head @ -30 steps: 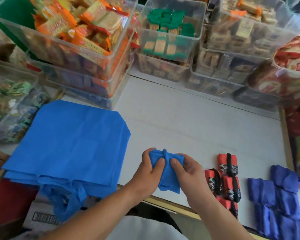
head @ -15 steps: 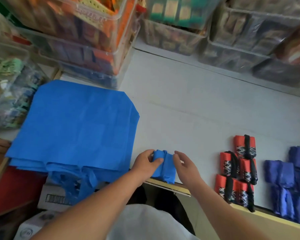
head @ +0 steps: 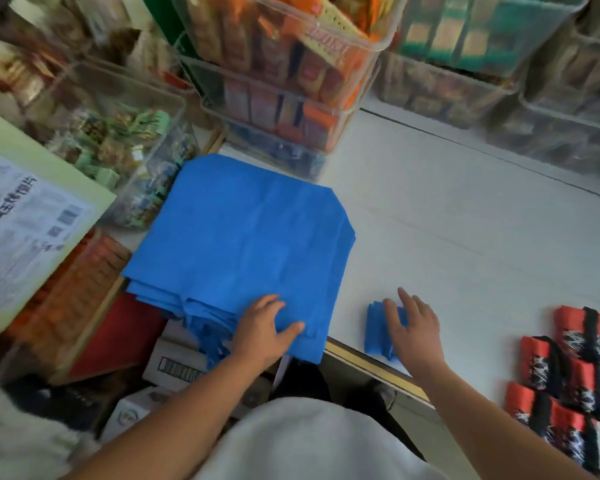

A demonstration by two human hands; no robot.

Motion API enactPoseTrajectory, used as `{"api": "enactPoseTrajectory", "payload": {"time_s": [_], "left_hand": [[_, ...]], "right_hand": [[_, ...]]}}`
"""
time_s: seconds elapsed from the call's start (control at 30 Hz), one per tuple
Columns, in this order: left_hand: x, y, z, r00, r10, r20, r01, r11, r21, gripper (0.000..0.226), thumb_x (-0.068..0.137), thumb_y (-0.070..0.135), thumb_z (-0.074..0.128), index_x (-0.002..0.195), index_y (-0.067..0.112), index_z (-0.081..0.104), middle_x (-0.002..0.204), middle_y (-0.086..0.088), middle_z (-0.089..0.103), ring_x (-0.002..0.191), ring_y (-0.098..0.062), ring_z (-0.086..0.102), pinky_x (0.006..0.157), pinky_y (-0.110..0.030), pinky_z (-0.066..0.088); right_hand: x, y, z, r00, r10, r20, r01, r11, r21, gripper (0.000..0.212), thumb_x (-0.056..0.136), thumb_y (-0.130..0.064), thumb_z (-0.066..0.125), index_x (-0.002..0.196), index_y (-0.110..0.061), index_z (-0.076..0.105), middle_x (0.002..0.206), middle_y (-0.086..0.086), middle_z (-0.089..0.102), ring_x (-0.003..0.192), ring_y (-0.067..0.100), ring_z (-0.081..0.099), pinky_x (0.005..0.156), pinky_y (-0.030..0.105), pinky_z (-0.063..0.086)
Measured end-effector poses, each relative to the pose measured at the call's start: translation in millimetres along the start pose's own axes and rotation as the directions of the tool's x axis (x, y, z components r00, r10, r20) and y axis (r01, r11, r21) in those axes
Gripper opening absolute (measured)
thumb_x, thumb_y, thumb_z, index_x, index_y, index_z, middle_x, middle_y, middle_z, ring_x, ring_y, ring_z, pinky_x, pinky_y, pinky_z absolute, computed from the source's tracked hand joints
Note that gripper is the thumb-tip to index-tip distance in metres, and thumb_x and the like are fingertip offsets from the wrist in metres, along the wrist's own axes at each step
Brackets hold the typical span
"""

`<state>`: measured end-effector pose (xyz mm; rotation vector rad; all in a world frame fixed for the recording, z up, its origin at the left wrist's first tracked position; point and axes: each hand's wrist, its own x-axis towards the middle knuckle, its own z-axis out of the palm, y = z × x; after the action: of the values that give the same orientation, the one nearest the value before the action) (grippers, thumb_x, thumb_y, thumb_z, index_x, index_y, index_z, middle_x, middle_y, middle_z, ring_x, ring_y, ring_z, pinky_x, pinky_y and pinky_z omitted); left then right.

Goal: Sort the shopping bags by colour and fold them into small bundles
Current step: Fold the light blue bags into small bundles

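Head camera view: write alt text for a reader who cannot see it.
A person's left hand rests on a stack of flat blue bags while the right hand touches a folded blue bundle on a white table. Red bundles lie further right.

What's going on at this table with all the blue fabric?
A person is folding shopping bags into small bundles. Their left hand rests on the stack of flat blue bags, while the right hand lies flat on a folded blue bundle near the table edge. Red bundles sit to the right.
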<state>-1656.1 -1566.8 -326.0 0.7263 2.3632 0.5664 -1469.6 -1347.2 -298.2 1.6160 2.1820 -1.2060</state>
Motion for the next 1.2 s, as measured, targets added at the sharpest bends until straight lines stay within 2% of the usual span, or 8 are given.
{"api": "enactPoseTrajectory", "payload": {"time_s": [0.17,0.3,0.47,0.63,0.87,0.97,1.07,1.2], "left_hand": [[1.3,-10.2,2.5,0.996,0.088,0.003,-0.088,0.99,0.114,0.07,0.077,0.06,0.078,0.136,0.026,0.063,0.149,0.01,0.047,0.139,-0.015,0.04,0.116,-0.034,0.033],[8.5,-12.2,5.6,0.987,0.161,-0.023,-0.161,0.987,0.031,0.045,0.079,0.058,0.079,0.117,0.034,0.076,0.138,0.015,0.057,0.13,-0.011,0.045,0.113,-0.036,0.031],[16.9,-12.7,-3.0,0.981,0.194,-0.022,-0.194,0.981,-0.01,0.018,0.089,0.046,0.074,0.1,0.033,0.081,0.125,0.013,0.066,0.118,-0.012,0.053,0.105,-0.039,0.038],[16.0,-13.7,-9.2,0.976,0.209,0.06,-0.211,0.977,0.029,0.037,0.081,0.056,0.078,0.108,0.032,0.077,0.128,0.016,0.061,0.119,-0.007,0.048,0.1,-0.026,0.029],[14.0,-9.7,-6.7,0.971,0.232,-0.048,-0.235,0.97,-0.066,0.018,0.098,0.038,0.062,0.097,0.027,0.076,0.099,0.012,0.07,0.096,-0.016,0.056,0.091,-0.041,0.045],[10.8,3.2,-16.4,0.963,0.236,-0.131,-0.257,0.95,-0.18,0.019,0.098,0.031,0.058,0.093,0.019,0.071,0.084,0.011,0.065,0.086,-0.018,0.055,0.08,-0.038,0.048],[8.4,22.9,-38.3,0.955,0.257,-0.15,-0.29,0.919,-0.268,0.016,0.1,0.024,0.058,0.094,0.016,0.071,0.085,0.008,0.065,0.088,-0.017,0.057,0.078,-0.032,0.046],[7.6,39.1,-62.0,0.966,0.209,-0.153,-0.249,0.909,-0.334,0.01,0.097,0.018,0.066,0.092,0.014,0.073,0.088,0.007,0.069,0.087,-0.01,0.062,0.08,-0.033,0.051]], "right_hand": [[-7.1,-13.7,-2.8,0.987,-0.156,-0.033,0.152,0.982,-0.113,0.055,0.102,-0.052,0.045,0.147,-0.021,0.052,0.157,0.003,0.044,0.151,0.023,0.026,0.126,0.042,0.019],[-19.9,-36.3,5.9,0.965,-0.258,0.043,0.26,0.964,-0.049,0.034,0.103,-0.045,0.047,0.112,-0.023,0.07,0.118,-0.007,0.066,0.129,0.022,0.048,0.115,0.043,0.036],[-40.9,-59.8,3.8,0.952,-0.221,0.211,0.216,0.975,0.047,0.027,0.104,-0.047,0.047,0.106,-0.029,0.067,0.105,-0.019,0.066,0.102,0.002,0.06,0.089,0.021,0.043],[-34.4,-69.4,6.4,0.916,-0.23,0.327,0.246,0.969,-0.008,0.018,0.102,-0.045,0.054,0.107,-0.034,0.068,0.103,-0.026,0.066,0.096,-0.013,0.058,0.075,0.003,0.04],[-18.1,-75.3,31.0,0.909,-0.251,0.331,0.27,0.963,-0.011,0.034,0.099,-0.044,0.061,0.131,-0.035,0.06,0.126,-0.02,0.059,0.117,-0.001,0.055,0.101,0.02,0.043],[-11.1,-84.5,27.4,0.854,-0.436,0.284,0.462,0.887,-0.026,0.046,0.097,-0.044,0.064,0.141,-0.034,0.056,0.136,-0.018,0.049,0.127,-0.003,0.042,0.112,0.02,0.032],[-7.9,-108.2,12.4,0.768,-0.574,0.283,0.597,0.802,0.008,0.03,0.095,-0.035,0.067,0.125,-0.038,0.067,0.126,-0.024,0.058,0.119,-0.01,0.049,0.106,0.005,0.032],[-3.1,-134.0,-7.9,0.787,-0.505,0.355,0.527,0.849,0.041,0.019,0.095,-0.024,0.072,0.089,-0.042,0.071,0.093,-0.031,0.072,0.097,-0.008,0.065,0.089,0.011,0.046]]}}
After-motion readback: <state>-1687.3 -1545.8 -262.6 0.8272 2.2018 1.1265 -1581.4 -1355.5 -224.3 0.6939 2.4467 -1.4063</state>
